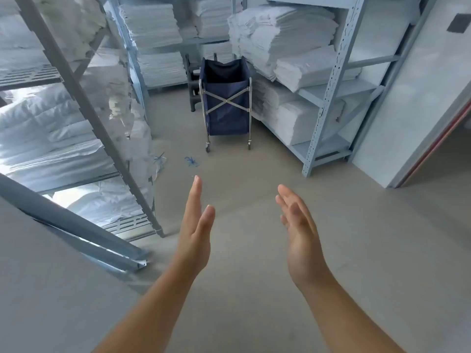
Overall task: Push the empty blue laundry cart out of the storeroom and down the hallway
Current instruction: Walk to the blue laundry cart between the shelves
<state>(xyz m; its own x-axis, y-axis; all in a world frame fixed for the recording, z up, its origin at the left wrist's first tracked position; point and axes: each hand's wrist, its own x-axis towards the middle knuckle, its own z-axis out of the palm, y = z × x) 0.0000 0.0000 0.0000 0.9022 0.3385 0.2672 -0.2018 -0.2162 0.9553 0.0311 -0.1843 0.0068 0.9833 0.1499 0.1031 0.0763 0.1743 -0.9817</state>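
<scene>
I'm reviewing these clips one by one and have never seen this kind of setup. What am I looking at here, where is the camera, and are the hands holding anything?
There is no machine here. A person wears a wide-angle camera on the head, looking forward and down, so you see their own bare arms. The left hand and right hand are stretched out in front, open, palms facing each other, holding nothing. Ahead, at the back of a storeroom, stands the blue laundry cart: a dark fabric bag on a metal frame with wheels, apart from both hands. Metal shelves stacked with folded white linen line both sides. On the grey floor lie small blue string scraps.
</scene>
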